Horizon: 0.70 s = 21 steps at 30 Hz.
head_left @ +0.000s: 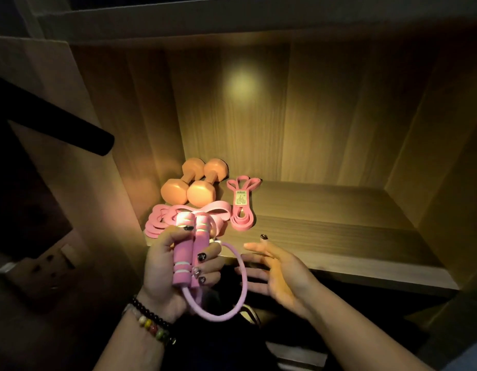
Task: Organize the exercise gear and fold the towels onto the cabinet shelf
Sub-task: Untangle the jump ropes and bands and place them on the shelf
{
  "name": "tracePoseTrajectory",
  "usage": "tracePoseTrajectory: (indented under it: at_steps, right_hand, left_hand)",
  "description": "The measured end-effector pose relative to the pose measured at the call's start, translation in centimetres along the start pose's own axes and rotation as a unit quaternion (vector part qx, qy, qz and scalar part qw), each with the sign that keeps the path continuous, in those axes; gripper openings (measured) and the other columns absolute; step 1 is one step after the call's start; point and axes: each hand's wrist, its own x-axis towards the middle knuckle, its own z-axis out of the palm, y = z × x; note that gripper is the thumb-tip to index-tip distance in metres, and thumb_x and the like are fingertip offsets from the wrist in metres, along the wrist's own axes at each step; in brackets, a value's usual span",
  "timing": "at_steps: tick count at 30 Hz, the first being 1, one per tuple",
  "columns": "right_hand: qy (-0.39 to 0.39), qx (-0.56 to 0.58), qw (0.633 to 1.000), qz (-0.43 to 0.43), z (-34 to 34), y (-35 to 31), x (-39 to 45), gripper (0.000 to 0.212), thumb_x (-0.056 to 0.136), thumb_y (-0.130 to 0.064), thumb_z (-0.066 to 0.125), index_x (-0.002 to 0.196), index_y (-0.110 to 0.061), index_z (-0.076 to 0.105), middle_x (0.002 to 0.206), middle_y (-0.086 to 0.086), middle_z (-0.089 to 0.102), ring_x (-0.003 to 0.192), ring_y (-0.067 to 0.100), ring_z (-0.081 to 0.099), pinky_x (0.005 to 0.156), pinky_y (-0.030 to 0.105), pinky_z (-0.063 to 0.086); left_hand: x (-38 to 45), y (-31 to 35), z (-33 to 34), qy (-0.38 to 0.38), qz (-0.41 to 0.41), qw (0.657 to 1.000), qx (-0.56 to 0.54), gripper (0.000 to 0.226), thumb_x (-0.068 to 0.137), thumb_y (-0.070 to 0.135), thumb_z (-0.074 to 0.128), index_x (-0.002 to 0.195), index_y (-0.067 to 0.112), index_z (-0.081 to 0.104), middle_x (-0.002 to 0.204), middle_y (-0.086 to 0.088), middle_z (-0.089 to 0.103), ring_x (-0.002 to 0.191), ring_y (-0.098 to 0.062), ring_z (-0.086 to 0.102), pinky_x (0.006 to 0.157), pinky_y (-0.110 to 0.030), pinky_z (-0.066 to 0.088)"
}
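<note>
Jump rope (pixel 190 253): we are gripping its two pink foam handles side by side in the left hand (pixel 162 266), fingers curled round both, just in front of the cabinet shelf (pixel 339 236); the cord loops below toward the right hand (pixel 280 271), which is hovering beside it, fingers straight and holding nothing. We are judging it best to gather the loop first, then lay the bundle on bare shelf right of the banded resistance band (pixel 241 207), clear of the dumbbells (pixel 194 183).

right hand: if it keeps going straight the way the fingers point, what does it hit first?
Likely the pink cord loop hanging from the skipping rope handles in the left hand. The right hand is open, fingers aimed left at it. Depth is unclear; it might pass behind.
</note>
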Motion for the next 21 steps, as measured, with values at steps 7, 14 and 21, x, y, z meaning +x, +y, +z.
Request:
tracePoseTrajectory:
  at_steps: [7, 14, 21]
  right_hand:
    - [-0.085, -0.029, 0.993, 0.079, 5.4, -0.2, 3.8, 0.066, 0.072, -0.055, 0.057, 0.118, -0.009, 0.064, 0.118, 0.018, 0.066, 0.097, 0.037, 0.068, 0.075, 0.044, 0.056]
    - [-0.110, 0.180, 0.976, 0.045, 7.3, -2.4, 10.3, 0.082, 0.079, -0.071, 0.044, 0.128, -0.006, 0.059, 0.124, 0.019, 0.063, 0.112, 0.045, 0.060, 0.100, 0.057, 0.042]
    - [0.012, -0.084, 0.982, -0.171, 9.9, -6.3, 16.4, 0.026, 0.080, 0.008, 0.065, 0.097, -0.012, 0.068, 0.105, 0.015, 0.071, 0.098, 0.030, 0.068, 0.094, 0.043, 0.053]
  left_hand:
    - [3.3, 6.6, -1.2, 0.024, 0.124, 0.982, 0.137, 0.029, 0.073, 0.028, 0.072, 0.073, -0.001, 0.067, 0.058, -0.012, 0.056, 0.045, -0.020, 0.055, 0.049, -0.024, 0.051]
    - [7.4, 11.0, -4.5, 0.204, 0.157, 0.937, 0.237, 0.037, 0.098, 0.023, 0.039, 0.085, 0.004, 0.067, 0.064, -0.008, 0.065, 0.056, -0.019, 0.061, 0.060, -0.026, 0.055]
    - [10.7, 11.4, -8.9, 0.369, 0.205, 0.809, 0.409, 0.011, 0.091, 0.011, 0.058, 0.086, 0.008, 0.067, 0.070, -0.008, 0.066, 0.057, -0.018, 0.058, 0.057, -0.027, 0.049]
